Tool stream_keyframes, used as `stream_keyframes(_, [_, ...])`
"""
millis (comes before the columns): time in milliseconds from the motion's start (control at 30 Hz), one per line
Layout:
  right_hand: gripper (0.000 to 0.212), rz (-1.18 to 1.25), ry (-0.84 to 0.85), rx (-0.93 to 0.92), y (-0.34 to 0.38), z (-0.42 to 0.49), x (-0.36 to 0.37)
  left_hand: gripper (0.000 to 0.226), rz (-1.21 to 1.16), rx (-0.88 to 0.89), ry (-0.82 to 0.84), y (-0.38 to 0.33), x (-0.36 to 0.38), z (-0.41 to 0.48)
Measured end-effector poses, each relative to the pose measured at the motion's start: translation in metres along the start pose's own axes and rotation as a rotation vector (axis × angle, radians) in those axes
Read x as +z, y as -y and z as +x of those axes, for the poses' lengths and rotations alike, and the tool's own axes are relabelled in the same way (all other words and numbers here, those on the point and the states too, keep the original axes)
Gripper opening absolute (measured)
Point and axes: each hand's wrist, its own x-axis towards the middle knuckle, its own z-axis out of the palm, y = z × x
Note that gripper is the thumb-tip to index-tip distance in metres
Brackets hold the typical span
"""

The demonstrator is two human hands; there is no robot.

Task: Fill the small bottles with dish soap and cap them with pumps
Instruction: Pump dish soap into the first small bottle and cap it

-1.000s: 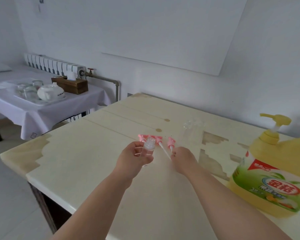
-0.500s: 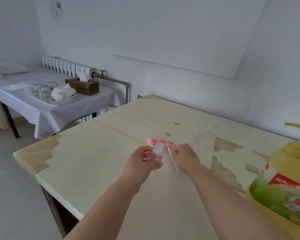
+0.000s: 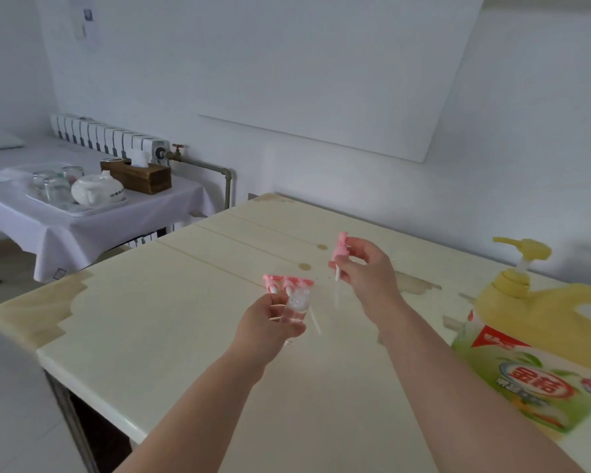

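Observation:
My left hand point(image 3: 265, 327) grips a small clear bottle point(image 3: 297, 308), held upright above the cream table point(image 3: 157, 322). My right hand point(image 3: 364, 273) pinches a pink pump point(image 3: 340, 249) with its white tube hanging down, lifted above the table to the right of the bottle. Two more pink pumps point(image 3: 280, 283) lie on the table just behind the bottle. A large yellow dish soap jug point(image 3: 539, 339) with a yellow pump head stands at the right.
A side table with a white cloth point(image 3: 82, 220) stands at the left, carrying a tray with glasses, a white teapot point(image 3: 96, 191) and a wooden tissue box point(image 3: 137, 175). A radiator point(image 3: 106, 136) and pipe run along the wall.
My right hand has picked one pink pump off the table and raised it up and to the right. My left hand still holds the bottle in about the same place.

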Motion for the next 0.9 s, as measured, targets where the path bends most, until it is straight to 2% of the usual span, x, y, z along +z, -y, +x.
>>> stream_keyframes(133, [0.023,0.353,0.039,0.012,0.028,-0.015,-0.006,0.038,0.042,0.008,0.0,-0.005,0.01,-0.007])
stream_keyframes(267, [0.033,0.429,0.068,-0.026,0.041,-0.029,-0.012,0.037,0.043,0.013,0.009,-0.01,0.018,-0.017])
stream_keyframes(400, [0.028,0.374,0.095,-0.042,0.043,-0.042,-0.015,0.039,0.02,0.022,0.032,-0.016,0.026,-0.022])
stream_keyframes(567, [0.023,0.157,0.16,-0.089,0.035,-0.053,-0.02,0.045,-0.011,0.041,0.046,-0.028,0.035,-0.03])
stream_keyframes(700, [0.021,0.173,0.243,-0.101,0.033,-0.061,-0.027,0.038,-0.034,0.059,0.073,-0.033,0.038,-0.033])
stream_keyframes(800, [0.023,0.147,0.287,-0.095,0.033,-0.063,-0.033,0.049,-0.045,0.068,0.089,-0.039,0.041,-0.038])
stream_keyframes(900, [0.025,0.115,0.32,-0.095,0.034,-0.064,-0.038,0.049,-0.05,0.067,0.103,-0.04,0.042,-0.04])
